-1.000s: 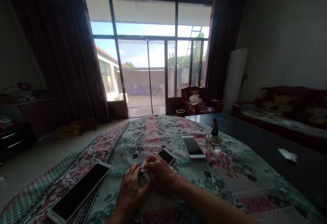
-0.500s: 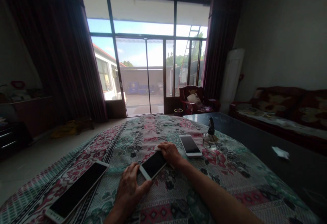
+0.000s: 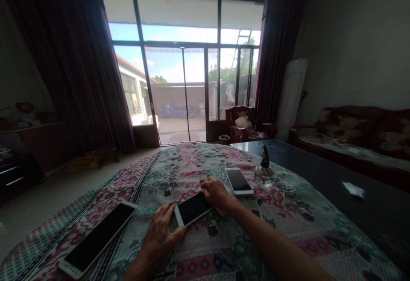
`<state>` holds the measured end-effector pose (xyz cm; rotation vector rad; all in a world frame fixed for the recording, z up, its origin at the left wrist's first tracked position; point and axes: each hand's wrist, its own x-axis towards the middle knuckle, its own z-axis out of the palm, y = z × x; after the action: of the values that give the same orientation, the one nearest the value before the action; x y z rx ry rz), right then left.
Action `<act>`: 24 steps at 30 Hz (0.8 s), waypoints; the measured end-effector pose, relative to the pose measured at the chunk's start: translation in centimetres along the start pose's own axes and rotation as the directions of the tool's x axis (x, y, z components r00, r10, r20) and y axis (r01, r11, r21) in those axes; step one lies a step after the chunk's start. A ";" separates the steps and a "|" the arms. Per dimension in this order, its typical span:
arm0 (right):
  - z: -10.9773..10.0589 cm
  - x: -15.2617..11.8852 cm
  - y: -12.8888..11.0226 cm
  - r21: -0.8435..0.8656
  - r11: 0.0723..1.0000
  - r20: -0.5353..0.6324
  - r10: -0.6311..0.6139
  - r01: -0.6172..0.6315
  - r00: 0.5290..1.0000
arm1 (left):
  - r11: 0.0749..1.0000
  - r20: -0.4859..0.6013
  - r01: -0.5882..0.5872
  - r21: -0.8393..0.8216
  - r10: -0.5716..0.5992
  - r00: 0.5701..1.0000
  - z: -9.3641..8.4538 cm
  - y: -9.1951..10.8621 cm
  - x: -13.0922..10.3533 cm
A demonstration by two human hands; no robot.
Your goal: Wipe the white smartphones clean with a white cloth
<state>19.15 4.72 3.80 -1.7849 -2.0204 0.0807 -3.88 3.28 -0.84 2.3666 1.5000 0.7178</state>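
A white phone with a dark screen [image 3: 193, 208] lies in front of me on the flowered cloth [image 3: 221, 247]. My left hand [image 3: 162, 229] grips its left end between thumb and fingers. Over its right end, my right hand [image 3: 217, 193] is closed, with a bit of something pale under the palm that I cannot make out. A larger white phone [image 3: 99, 238] lies slanted on the cloth to the left. Beyond my right hand rests another white phone [image 3: 239, 181], touched by neither hand.
A small dark figurine on a clear base [image 3: 264, 161] stands at the back right of the cloth. Crumpled white paper [image 3: 353, 190] lies on the dark table [image 3: 323, 178] at right. Behind are a red armchair [image 3: 241, 123], a sofa [image 3: 352, 131] and glass doors.
The held phone has turned a little, its right end now lower and nearer to level. My right hand has shifted slightly right, and my left hand slightly left.
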 end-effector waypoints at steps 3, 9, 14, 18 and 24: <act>0.8 -0.6 -1.0 -0.006 1.000 -0.028 -0.023 0.023 0.999 | 1.000 0.004 0.013 -0.010 -0.013 1.000 0.0 0.0 0.0; 2.4 -1.9 -3.9 0.025 0.976 -0.024 -0.215 0.215 0.976 | 0.999 -0.004 0.014 -0.033 -0.014 1.000 -0.2 0.1 0.0; 2.2 -1.8 -3.9 0.044 0.970 -0.014 -0.238 0.238 0.971 | 0.999 0.016 0.035 -0.037 -0.034 0.999 -0.7 0.8 -0.1; 1.4 -1.0 -2.0 0.017 0.997 -0.054 -0.078 0.079 0.995 | 0.998 0.009 0.040 -0.043 -0.040 0.999 -0.6 0.8 -0.2; 1.3 -1.2 -1.6 0.010 0.998 -0.067 -0.062 0.063 0.996 | 0.999 0.013 0.039 0.004 -0.039 0.999 -0.3 0.7 -0.2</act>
<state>17.31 3.65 2.78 -1.6931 -2.0226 0.0135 -3.55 2.75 -0.34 2.3339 1.5390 0.6901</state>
